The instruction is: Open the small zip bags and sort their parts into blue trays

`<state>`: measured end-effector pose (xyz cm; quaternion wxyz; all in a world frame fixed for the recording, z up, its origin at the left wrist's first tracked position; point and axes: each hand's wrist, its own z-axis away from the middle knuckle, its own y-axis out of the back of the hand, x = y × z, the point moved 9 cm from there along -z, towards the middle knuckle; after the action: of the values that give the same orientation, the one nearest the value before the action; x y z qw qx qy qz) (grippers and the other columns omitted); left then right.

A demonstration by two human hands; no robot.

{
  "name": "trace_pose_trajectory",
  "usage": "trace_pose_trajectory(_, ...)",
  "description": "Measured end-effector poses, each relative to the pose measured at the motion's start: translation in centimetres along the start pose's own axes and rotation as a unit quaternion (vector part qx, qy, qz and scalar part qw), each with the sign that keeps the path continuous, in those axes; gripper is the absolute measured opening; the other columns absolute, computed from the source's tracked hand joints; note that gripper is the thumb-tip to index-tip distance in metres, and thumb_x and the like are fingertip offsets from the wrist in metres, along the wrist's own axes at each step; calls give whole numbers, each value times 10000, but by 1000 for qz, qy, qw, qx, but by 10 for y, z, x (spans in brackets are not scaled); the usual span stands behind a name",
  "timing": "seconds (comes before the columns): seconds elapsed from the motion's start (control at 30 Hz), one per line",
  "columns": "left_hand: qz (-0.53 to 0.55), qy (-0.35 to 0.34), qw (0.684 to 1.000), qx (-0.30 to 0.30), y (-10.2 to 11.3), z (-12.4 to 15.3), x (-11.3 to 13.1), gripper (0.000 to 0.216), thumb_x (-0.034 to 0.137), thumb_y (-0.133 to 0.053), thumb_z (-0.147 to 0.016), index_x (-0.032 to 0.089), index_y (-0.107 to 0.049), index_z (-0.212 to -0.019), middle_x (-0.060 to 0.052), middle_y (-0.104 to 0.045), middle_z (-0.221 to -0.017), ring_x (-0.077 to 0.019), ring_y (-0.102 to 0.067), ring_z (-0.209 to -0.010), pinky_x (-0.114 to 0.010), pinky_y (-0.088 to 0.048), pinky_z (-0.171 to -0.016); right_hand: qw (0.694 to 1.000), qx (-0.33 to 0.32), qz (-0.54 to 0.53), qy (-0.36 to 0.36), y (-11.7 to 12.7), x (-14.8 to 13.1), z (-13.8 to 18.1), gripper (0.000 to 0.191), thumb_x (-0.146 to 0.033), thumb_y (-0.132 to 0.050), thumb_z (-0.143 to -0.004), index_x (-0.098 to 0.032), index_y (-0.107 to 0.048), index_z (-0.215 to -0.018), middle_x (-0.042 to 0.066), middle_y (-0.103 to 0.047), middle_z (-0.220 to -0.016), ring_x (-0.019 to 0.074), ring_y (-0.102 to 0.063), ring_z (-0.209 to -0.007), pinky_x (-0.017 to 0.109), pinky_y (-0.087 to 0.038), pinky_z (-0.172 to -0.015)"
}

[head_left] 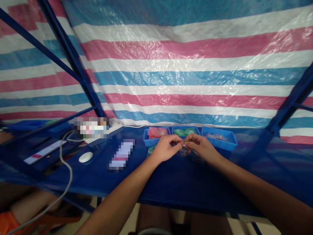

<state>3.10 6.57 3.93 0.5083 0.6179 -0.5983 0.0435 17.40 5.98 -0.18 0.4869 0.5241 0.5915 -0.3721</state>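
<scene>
My left hand [168,148] and my right hand [201,147] meet over the blue table, fingertips pinched close together. Between them is something small and thin, too small to make out. Just below the fingers shows a small clear plastic bag [184,152]; whether it hangs from them or lies on the table, I cannot tell. Behind the hands stand three blue bins: the left bin [149,142] with red packets [157,132], the middle bin [174,128] with green packets [183,132], and the right bin [228,145] with clear packets [215,136]. A green packet [151,150] is partly hidden by my left hand.
On the blue table [186,186] a blurred-out phone-like slab [121,155] and a white oval object [85,157] lie to the left. A white cable [65,160] runs over the table edge. Blue metal posts [90,91] frame the striped sheet [190,78]. Another person's leg [34,204] shows at lower left.
</scene>
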Motion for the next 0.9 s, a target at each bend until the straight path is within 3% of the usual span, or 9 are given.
trace_pose_trajectory(0.27,-15,-2,1000,-5,-3,0,-3,144,257,-655,-935,176,-772,-916,-41,-771,-849,-170,-689,-768,-268,-492,-708,1000,6,22,13,4,2,-3,353,-502,-838,-785,-212,-673,-900,-10,-683,-813,154,-615,-680,291,-498,-632)
trace_pose_trajectory(0.43,-33,-23,999,19,2,-1,4,155,269,-667,-946,195,-779,-1025,-62,-799,-1000,-203,-733,-912,-302,-534,-817,998,26,40,28,5,-1,-1,327,-496,-832,-807,-215,-688,-891,6,-706,-827,162,-640,-701,306,-520,-674)
trace_pose_trajectory(0.77,11,18,999,36,3,-3,-5,237,387,-640,-1007,188,-754,-1067,-61,-812,-1016,-201,-756,-907,-294,-559,-821,997,50,-2,52,14,2,-4,369,-465,-844,-825,-222,-690,-1056,43,-761,-949,209,-719,-883,335,-567,-780)
trace_pose_trajectory(0.9,-21,16,998,58,8,-2,-5,204,346,-642,-999,197,-734,-1104,-50,-796,-989,-188,-748,-891,-284,-557,-817,989,86,84,81,24,-8,-2,308,-464,-792,-879,-224,-712,-1055,63,-768,-976,222,-710,-822,357,-560,-741)
